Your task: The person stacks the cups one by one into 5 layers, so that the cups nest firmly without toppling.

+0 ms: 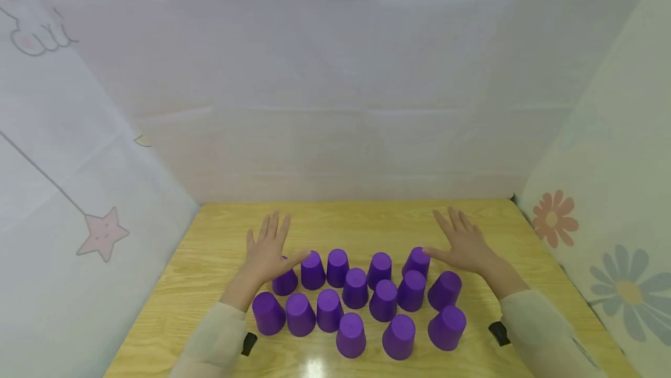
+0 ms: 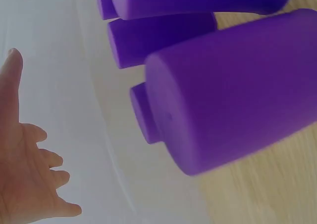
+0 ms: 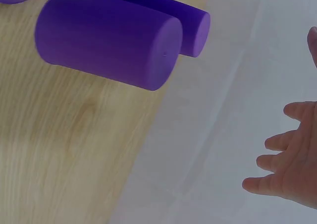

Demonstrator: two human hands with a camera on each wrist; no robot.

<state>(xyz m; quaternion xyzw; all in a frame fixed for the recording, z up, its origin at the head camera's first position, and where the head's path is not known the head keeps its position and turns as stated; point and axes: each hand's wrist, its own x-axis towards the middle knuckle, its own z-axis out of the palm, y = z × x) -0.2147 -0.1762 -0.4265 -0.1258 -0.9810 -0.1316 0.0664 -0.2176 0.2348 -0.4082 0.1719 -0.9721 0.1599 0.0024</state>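
Purple cups (image 1: 355,289) are stood mouth-down in loose rows, short of the table's (image 1: 362,223) far edge, wider ends presumably placed lowest for steadiness. The left hand (image 1: 264,255) and right hand (image 1: 463,247) are held spread toward the left and right edges, nothing grasped.
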